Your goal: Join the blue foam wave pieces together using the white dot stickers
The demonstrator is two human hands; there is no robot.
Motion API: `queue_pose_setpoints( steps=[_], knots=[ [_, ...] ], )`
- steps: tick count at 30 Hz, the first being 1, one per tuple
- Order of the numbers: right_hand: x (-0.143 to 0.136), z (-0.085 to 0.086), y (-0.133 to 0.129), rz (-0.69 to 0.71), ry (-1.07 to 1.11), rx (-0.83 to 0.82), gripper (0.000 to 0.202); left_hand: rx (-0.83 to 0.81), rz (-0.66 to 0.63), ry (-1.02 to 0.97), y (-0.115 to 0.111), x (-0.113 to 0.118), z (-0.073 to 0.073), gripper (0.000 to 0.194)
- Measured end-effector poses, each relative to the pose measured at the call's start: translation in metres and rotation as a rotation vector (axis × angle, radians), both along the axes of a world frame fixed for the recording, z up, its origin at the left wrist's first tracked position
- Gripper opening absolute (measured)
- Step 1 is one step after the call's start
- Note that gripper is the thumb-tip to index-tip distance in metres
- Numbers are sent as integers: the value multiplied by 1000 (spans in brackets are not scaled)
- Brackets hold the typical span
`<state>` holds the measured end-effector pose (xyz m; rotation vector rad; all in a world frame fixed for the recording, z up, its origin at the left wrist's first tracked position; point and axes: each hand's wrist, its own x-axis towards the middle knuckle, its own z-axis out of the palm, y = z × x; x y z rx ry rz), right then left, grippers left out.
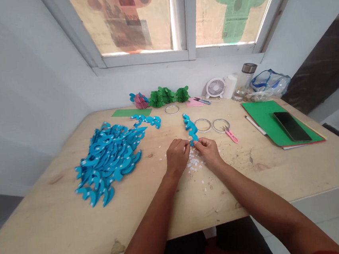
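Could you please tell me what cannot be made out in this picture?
All in the head view:
Near end of the blue strip: partly covered by the left hand and right hand.
Lower pieces of the blue pile: hidden under the top ones.
Area beneath the large green sheet: mostly covered by it.
Window coverings: cut off by the upper edge; print too blurred to read.

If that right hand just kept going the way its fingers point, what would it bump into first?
The right hand would first meet the blue strip, which it already touches. Just beyond, probably the left hand, though exact depth is hard to judge.
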<state>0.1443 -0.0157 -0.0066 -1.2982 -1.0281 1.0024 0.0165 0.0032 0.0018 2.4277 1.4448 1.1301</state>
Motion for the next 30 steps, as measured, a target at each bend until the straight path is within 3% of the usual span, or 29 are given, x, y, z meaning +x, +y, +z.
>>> queue_pose_setpoints(
  steps=[12,30],
  knots=[
    [3,0,2,-25,-52,41,29,-42,-7,-179,-3,-1,7,8],
    [0,3,-2,-34,-396,174,24,-70,101,69,-4,4,2,16]
  ],
)
